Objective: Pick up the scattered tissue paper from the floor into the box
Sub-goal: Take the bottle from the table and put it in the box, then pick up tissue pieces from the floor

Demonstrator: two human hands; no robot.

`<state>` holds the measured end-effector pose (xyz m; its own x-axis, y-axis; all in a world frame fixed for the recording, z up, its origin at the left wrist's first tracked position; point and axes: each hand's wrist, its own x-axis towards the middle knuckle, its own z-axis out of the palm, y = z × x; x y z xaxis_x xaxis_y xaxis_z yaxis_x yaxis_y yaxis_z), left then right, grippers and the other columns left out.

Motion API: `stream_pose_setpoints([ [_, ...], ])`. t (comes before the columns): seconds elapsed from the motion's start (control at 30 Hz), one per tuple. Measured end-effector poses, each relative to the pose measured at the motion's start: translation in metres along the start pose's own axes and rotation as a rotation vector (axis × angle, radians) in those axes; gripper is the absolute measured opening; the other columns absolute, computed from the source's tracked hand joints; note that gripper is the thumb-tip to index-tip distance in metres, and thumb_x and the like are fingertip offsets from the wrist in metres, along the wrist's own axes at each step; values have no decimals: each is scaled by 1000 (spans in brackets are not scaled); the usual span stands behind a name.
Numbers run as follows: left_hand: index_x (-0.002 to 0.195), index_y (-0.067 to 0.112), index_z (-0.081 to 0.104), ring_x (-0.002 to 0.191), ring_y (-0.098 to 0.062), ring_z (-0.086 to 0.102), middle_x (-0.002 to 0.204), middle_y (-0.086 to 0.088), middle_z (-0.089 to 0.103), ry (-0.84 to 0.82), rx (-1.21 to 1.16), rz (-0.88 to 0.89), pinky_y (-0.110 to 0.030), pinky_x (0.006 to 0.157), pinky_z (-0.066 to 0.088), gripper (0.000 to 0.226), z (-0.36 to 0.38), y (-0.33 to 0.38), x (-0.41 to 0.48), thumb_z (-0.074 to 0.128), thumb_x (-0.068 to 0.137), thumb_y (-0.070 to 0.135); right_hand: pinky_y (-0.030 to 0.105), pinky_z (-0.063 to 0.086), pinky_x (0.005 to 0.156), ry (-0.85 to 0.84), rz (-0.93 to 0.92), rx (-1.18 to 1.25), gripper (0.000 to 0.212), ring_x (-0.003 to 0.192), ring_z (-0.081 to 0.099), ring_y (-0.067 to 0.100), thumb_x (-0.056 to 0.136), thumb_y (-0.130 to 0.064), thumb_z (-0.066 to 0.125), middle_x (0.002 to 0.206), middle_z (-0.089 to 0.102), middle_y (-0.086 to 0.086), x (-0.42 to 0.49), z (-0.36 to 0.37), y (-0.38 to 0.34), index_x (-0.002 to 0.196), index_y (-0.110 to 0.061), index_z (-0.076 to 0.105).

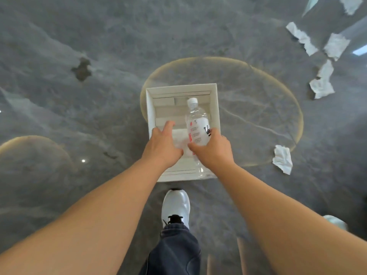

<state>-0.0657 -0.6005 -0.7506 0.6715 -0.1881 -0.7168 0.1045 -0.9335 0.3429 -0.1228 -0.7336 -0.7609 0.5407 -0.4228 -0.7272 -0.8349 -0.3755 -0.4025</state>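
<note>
A white open box [215,108] stands on the grey marble floor ahead of my foot. Inside it lies a clear plastic water bottle [196,120] with a white cap and label, beside a white tissue piece [179,138]. My left hand [162,145] is over the box with fingers spread, resting on or just above that tissue. My right hand [213,149] wraps around the bottle's lower half. Several torn tissue pieces lie on the floor to the right: one close [283,161], others farther away [322,84], [302,38], [336,46].
My white shoe [175,207] and dark trouser leg stand just behind the box. A tan ring pattern [278,80] in the floor circles the box. More tissue [351,3] lies at the top right corner. A pale object [335,221] shows at the lower right.
</note>
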Motion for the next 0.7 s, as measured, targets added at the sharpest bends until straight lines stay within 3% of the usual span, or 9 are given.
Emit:
stream_pose_setpoints([
  [0.13,130,30,35,85,-27,51,118,-6,41,34,85,-37,-38,69,47,59,-7,-9,0,61,79,17,33,36,73,-17,57,-15,80,89,40,18,76,-48,70,126,49,9,3,-4,8,138,-17,31],
  [0.3,116,24,42,85,-28,52,113,-5,43,-24,261,-71,-38,66,45,41,-25,10,-24,58,80,15,41,50,78,-64,76,-94,59,94,50,26,81,-35,62,121,50,8,-31,-38,24,131,-17,35],
  [0.47,115,24,47,99,-27,53,122,-3,47,-92,325,31,-35,70,42,38,-22,82,-50,57,79,15,37,42,74,-63,161,-159,53,107,51,32,83,-34,58,118,52,11,-61,-105,59,129,-16,38],
  [0.6,109,24,50,102,-30,54,119,-6,50,-151,415,151,-37,75,46,32,5,154,-59,55,78,15,38,45,83,-30,284,-95,48,110,56,34,83,-33,57,118,59,14,-64,-161,105,125,-12,43],
  [0.7,111,22,50,105,-32,55,116,-8,49,-203,470,216,-39,79,47,33,36,203,-63,57,79,19,36,45,82,-49,335,-108,49,109,57,34,83,-31,57,118,59,15,-61,-197,142,126,-12,44],
])
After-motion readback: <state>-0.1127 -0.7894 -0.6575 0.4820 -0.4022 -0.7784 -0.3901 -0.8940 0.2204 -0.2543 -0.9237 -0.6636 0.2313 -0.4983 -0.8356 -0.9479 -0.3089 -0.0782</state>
